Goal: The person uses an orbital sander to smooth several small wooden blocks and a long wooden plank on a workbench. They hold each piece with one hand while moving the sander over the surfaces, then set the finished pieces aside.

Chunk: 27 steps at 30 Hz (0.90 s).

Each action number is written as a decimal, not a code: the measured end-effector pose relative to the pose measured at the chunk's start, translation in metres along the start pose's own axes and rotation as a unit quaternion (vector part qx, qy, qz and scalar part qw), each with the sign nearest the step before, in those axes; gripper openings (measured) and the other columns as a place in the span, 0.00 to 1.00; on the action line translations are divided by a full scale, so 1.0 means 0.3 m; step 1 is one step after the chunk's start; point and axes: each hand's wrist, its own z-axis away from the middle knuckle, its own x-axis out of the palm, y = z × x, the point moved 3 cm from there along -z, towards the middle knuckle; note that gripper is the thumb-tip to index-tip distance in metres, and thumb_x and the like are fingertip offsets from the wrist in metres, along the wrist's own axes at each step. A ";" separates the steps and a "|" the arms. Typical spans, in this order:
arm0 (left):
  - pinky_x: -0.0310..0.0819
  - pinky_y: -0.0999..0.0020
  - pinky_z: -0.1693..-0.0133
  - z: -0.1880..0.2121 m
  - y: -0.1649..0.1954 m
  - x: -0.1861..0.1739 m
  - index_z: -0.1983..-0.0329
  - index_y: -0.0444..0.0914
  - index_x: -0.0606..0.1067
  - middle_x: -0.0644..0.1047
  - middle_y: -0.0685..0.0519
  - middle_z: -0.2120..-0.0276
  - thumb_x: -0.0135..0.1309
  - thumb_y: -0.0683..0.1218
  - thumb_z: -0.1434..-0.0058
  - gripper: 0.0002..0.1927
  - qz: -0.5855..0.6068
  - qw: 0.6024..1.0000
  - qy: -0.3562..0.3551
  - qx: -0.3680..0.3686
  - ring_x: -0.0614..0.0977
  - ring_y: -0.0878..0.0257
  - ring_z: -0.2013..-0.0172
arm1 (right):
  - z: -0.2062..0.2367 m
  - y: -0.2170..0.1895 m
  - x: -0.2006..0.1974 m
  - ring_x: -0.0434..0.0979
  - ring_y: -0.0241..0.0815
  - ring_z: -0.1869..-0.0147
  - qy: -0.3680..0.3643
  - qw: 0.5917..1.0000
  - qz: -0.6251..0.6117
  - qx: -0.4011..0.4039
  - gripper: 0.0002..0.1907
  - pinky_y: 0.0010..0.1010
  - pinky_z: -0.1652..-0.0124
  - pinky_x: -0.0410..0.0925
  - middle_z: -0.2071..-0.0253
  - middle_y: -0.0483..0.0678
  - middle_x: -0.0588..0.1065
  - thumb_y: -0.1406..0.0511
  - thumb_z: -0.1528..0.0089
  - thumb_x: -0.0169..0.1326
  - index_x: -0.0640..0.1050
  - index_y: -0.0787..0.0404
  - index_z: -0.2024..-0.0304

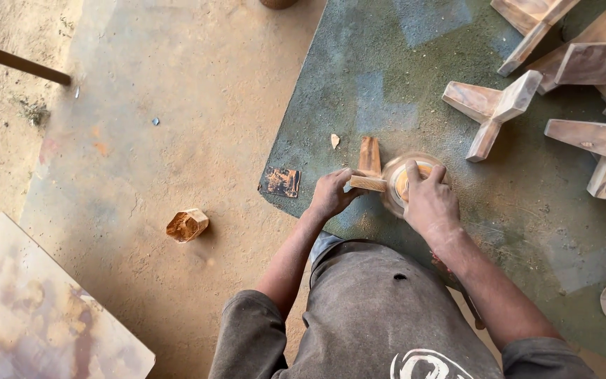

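While left hand (331, 194) grips T-shaped wooden piece (368, 170), right hand (426, 200) clasps blurred round disc (405, 181), green mat (387, 84).

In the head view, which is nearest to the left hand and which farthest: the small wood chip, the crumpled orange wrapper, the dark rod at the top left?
From the left hand:
1. Small wood chip, just above the hand on the green mat.
2. Crumpled orange wrapper, to the left on the dusty floor.
3. Dark rod, far at the upper left edge.
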 end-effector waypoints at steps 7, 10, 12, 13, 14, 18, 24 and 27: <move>0.79 0.57 0.59 0.004 -0.002 0.003 0.51 0.45 0.79 0.82 0.51 0.61 0.68 0.52 0.45 0.19 -0.004 1.000 0.000 -0.004 0.85 0.51 0.60 | 0.084 0.038 0.030 0.82 0.58 0.60 -0.051 0.997 -0.034 0.052 0.45 0.33 0.66 0.81 0.45 0.69 0.59 0.58 0.38 0.62 0.53 0.55 0.25; 0.79 0.58 0.60 0.014 -0.007 0.007 0.53 0.45 0.79 0.82 0.51 0.60 0.68 0.52 0.44 0.17 0.015 1.000 0.014 0.005 0.85 0.52 0.60 | 0.122 0.087 0.063 0.83 0.58 0.60 -0.074 0.992 -0.050 0.087 0.46 0.34 0.66 0.82 0.42 0.69 0.58 0.58 0.38 0.62 0.52 0.54 0.24; 0.79 0.57 0.60 0.019 -0.011 0.013 0.53 0.44 0.79 0.82 0.51 0.60 0.67 0.52 0.44 0.17 0.006 1.000 0.019 0.009 0.85 0.51 0.60 | 0.132 0.129 0.081 0.83 0.60 0.59 -0.064 0.989 -0.073 0.108 0.45 0.34 0.66 0.82 0.42 0.69 0.58 0.58 0.38 0.62 0.53 0.55 0.25; 0.79 0.57 0.60 0.019 -0.013 0.016 0.53 0.44 0.79 0.82 0.51 0.60 0.67 0.51 0.45 0.18 0.001 1.000 0.020 0.011 0.85 0.51 0.60 | 0.135 0.155 0.090 0.82 0.62 0.57 -0.062 0.986 -0.088 0.127 0.46 0.37 0.64 0.82 0.42 0.68 0.59 0.56 0.38 0.63 0.54 0.54 0.25; 0.79 0.57 0.60 0.017 -0.017 0.019 0.53 0.43 0.79 0.82 0.50 0.60 0.67 0.52 0.44 0.18 -0.001 1.000 0.020 0.002 0.84 0.50 0.60 | 0.133 0.182 0.094 0.82 0.63 0.55 -0.058 0.982 -0.103 0.145 0.46 0.40 0.62 0.82 0.41 0.67 0.60 0.55 0.39 0.63 0.54 0.54 0.25; 0.78 0.56 0.60 0.003 -0.023 0.023 0.54 0.42 0.79 0.81 0.50 0.61 0.68 0.53 0.45 0.19 -0.017 0.999 0.029 -0.005 0.84 0.50 0.60 | 0.145 0.286 0.078 0.75 0.67 0.40 -0.046 0.974 -0.107 0.196 0.49 0.55 0.47 0.75 0.40 0.65 0.64 0.52 0.45 0.69 0.59 0.45 0.26; 0.79 0.57 0.58 0.003 -0.017 0.017 0.55 0.44 0.80 0.81 0.50 0.60 0.68 0.54 0.46 0.18 0.012 0.999 0.029 -0.008 0.84 0.51 0.59 | 0.289 0.285 -0.005 0.73 0.66 0.36 0.044 0.956 -0.197 0.211 0.52 0.57 0.41 0.69 0.38 0.62 0.66 0.51 0.48 0.70 0.60 0.45 0.26; 0.79 0.56 0.56 0.002 -0.017 0.010 0.53 0.44 0.80 0.82 0.50 0.59 0.67 0.53 0.45 0.18 0.029 0.999 0.036 0.002 0.84 0.51 0.57 | 0.326 0.191 -0.079 0.73 0.63 0.37 0.116 0.962 -0.214 0.126 0.53 0.55 0.42 0.71 0.37 0.58 0.65 0.51 0.52 0.70 0.61 0.44 0.27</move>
